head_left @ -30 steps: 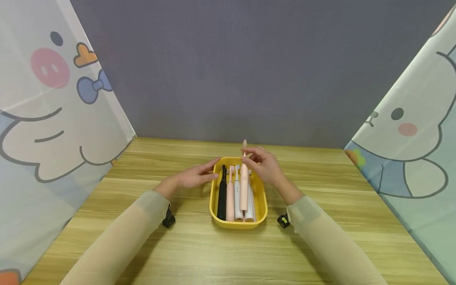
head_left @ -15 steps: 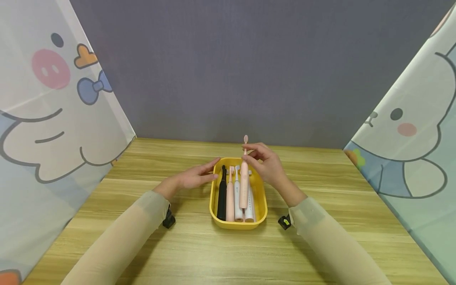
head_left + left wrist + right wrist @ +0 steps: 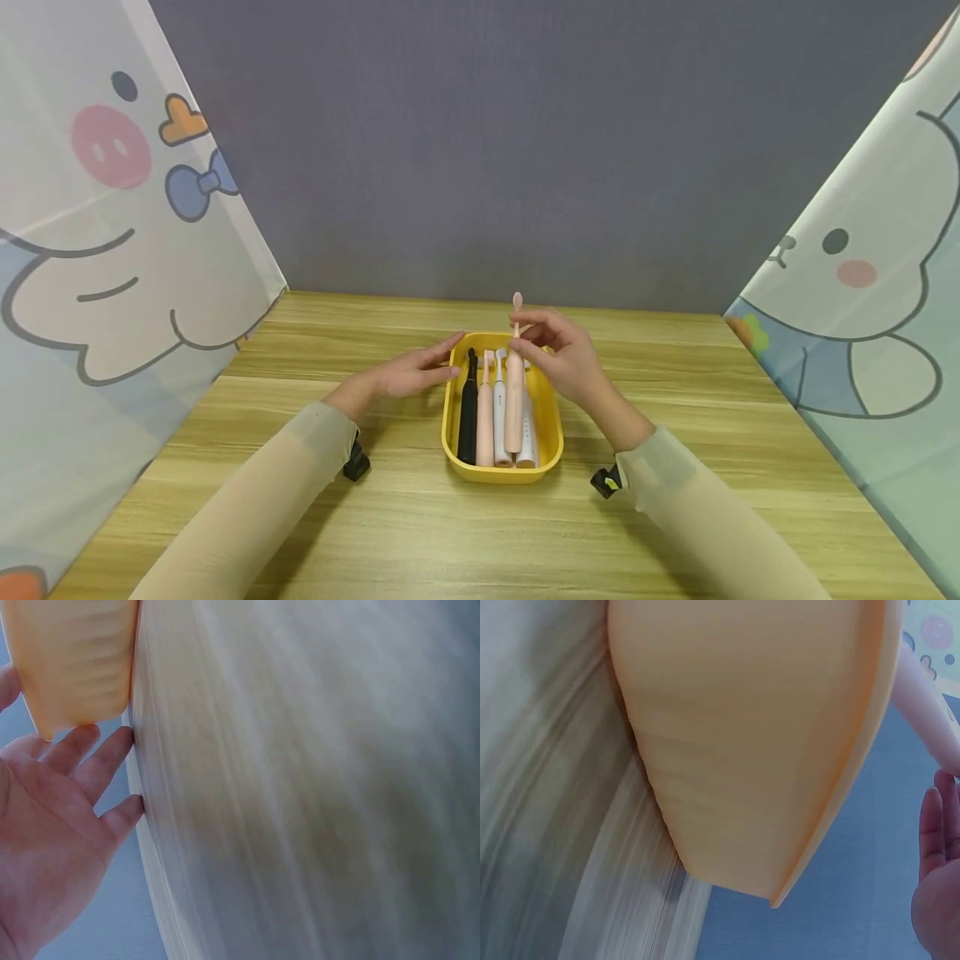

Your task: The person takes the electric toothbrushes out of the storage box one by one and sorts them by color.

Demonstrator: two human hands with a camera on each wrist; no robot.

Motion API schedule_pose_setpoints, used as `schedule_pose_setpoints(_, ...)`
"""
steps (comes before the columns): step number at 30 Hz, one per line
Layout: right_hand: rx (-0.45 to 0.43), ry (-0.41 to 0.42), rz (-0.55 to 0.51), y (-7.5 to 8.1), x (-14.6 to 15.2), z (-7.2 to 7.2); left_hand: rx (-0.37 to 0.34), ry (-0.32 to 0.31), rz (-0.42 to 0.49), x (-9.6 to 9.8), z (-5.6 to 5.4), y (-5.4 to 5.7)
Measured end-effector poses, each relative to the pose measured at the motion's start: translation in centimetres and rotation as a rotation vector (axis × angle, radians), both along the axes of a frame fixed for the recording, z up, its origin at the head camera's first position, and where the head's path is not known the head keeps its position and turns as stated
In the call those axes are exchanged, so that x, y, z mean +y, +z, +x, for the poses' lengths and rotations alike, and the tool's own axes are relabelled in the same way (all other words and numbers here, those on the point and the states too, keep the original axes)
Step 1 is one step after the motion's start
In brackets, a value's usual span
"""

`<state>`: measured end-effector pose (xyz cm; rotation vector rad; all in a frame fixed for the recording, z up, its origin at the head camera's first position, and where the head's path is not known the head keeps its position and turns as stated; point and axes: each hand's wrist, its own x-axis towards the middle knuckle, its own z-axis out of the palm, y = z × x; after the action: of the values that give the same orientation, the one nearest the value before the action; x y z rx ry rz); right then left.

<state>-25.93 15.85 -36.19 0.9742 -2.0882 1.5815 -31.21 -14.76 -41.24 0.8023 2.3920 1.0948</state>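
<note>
Right fingers (image 3: 531, 317) pinching pink toothbrush (image 3: 513, 396), left fingers (image 3: 442, 346) spread against yellow tray (image 3: 495, 475) (other toothbrushes (image 3: 485, 421) inside)

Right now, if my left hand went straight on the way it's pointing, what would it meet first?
The yellow bin. Your left hand points at its left side, near the far corner, and looks right up against it, possibly already touching; exact contact is hard to judge.

Nothing legible; just tiny marks, too small to read, on the left white toothbrush (image 3: 502, 429) and right white toothbrush (image 3: 527, 437) handles.
</note>
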Motion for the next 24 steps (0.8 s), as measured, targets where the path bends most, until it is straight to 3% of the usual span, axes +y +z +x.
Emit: schedule_pose_setpoints(24, 0.062, 0.066, -0.011, 0.1, 0.4, 2.5, 0.007, -0.001, -0.010, 0.1, 0.1, 0.0)
